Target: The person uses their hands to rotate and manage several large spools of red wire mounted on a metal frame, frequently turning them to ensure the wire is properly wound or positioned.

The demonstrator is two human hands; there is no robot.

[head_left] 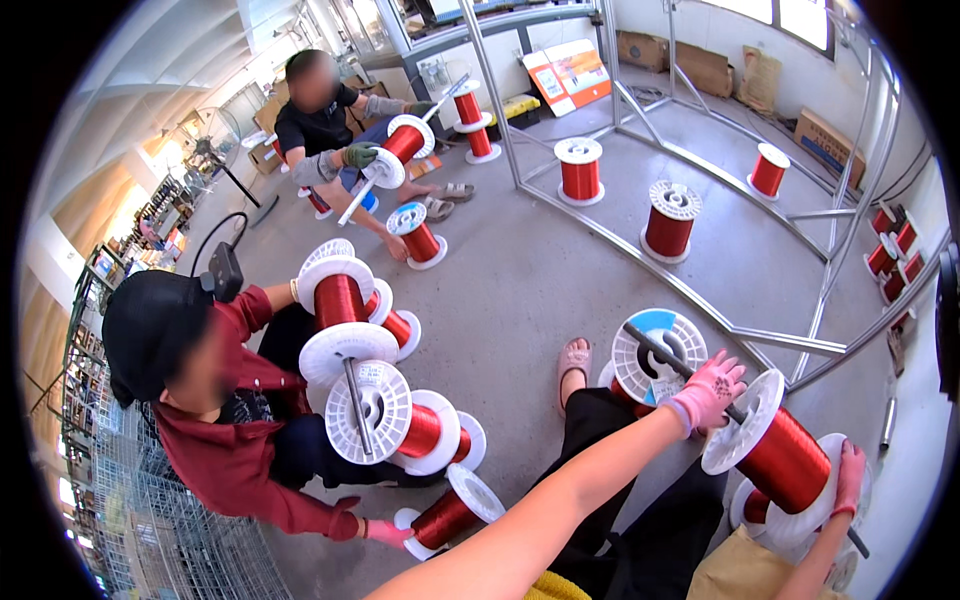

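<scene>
My left hand (708,392), in a pink glove, grips a dark metal rod (660,350), with some fingers stretched past it. The rod runs through a large spool of red wire (785,460) with white flanges, lying on its side. At that spool's right flange is my right hand (849,480), also gloved in pink, its fingers round the rim. Under the rod's far end stands another white-flanged spool (640,348) with a blue label. Below the rod's near end, more spools (757,507) are partly hidden by the one I hold.
On my left, a crouching person in a dark red shirt (190,440) touches a spool (445,520) beside stacked spools (420,430). Farther off, another person (320,120) holds a spool on a rod. A metal frame (680,285) stands ahead, with spools (670,222) inside it.
</scene>
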